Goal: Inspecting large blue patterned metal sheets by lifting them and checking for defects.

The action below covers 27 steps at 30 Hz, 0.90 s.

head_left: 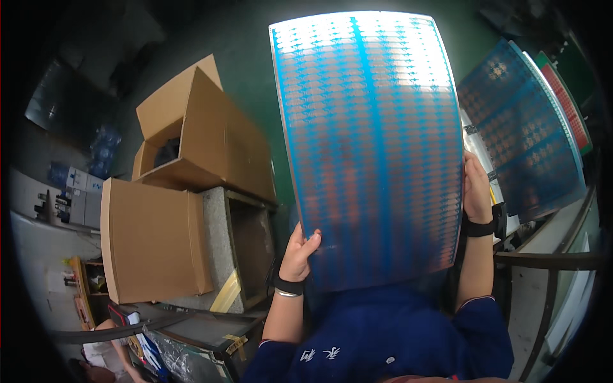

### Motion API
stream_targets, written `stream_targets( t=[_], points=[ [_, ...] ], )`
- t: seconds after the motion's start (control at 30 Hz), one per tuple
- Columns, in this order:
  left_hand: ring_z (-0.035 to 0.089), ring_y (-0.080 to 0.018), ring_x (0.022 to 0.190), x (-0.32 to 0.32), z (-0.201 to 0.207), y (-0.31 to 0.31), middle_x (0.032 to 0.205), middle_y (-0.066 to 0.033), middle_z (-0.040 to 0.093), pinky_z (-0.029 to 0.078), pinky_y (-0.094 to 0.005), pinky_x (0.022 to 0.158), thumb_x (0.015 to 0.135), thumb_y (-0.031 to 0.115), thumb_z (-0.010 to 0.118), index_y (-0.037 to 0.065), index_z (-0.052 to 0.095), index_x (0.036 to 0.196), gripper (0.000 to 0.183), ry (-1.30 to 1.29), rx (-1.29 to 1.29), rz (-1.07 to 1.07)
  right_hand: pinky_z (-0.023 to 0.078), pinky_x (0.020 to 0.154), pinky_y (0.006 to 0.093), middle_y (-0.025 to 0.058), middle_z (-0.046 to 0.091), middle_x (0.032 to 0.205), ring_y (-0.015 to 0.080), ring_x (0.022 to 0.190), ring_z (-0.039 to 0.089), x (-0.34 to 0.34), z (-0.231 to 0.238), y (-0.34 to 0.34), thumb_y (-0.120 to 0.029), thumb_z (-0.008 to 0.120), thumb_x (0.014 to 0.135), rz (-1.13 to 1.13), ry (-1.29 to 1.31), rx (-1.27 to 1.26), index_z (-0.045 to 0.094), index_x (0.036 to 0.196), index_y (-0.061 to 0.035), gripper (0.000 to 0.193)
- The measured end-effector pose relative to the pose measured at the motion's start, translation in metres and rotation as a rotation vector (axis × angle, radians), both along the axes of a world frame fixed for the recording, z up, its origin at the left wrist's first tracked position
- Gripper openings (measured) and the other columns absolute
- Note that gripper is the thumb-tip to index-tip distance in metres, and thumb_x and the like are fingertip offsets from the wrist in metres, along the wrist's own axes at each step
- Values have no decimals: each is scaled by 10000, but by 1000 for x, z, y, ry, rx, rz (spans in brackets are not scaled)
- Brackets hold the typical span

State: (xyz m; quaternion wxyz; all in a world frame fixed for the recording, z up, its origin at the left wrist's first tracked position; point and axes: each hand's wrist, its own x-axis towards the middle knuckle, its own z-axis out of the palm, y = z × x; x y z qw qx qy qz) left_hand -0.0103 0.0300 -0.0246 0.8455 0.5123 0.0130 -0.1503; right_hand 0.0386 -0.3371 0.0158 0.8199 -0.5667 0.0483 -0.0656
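Blue-patterned sheet [377,159] is up in front of us right now, held out with both hands and filling the middle of the view, well apart from the cardboard boxes [236,143] on the left. Progress-wise, what's done is that it's in hand with its whole patterned face showing; what's left is that it's not set down anywhere yet. We honestly can't tell if anything about the sheet itself is finished, since glare washes out the top and the underside is hidden. Similar-looking dark blue sheet [523,134] sits off to the right, near a red panel [563,96], and neither is being touched. As for the pose, our left hand [297,256] has the left edge near the lower corner, thumb lying on the face and the other fingers mostly out of sight behind, so it looks closed on the sheet. Our right hand [477,195] is a bit higher on the opposite edge, fingers close together and pointing up along it; the thumb's hidden, so we can't say how tight that hold is. Both forearms come up fairly steep, wrists just beside the edges, with the sheet's lower end close to our blue shirt [383,332].
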Motion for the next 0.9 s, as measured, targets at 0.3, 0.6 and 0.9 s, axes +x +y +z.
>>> stream_targets(
  t=[0.3,0.6,0.9],
  points=[
    [578,-114,875,56,51,-9,963,-71,612,470,-238,780,917,144,537,0,515,1065,207,-282,-143,268,500,741,213,61,611,1022,79,868,589,0,17,8,-184,468,951,-74,-243,-35,477,1184,-23,283],
    [535,-100,935,75,34,-15,1028,-30,600,395,-237,842,876,5,558,61,574,1005,141,-534,-44,323,369,972,284,70,538,1195,152,1103,498,6,4,-19,-80,532,904,-149,-403,-9,549,1066,-67,164],
    [512,-162,1082,83,16,-23,1197,-105,518,430,-304,931,904,78,541,57,540,1068,166,-266,11,258,525,777,241,56,567,1100,125,899,593,13,-16,-26,-80,483,924,-47,-135,71,515,1148,-71,226]
  ],
)
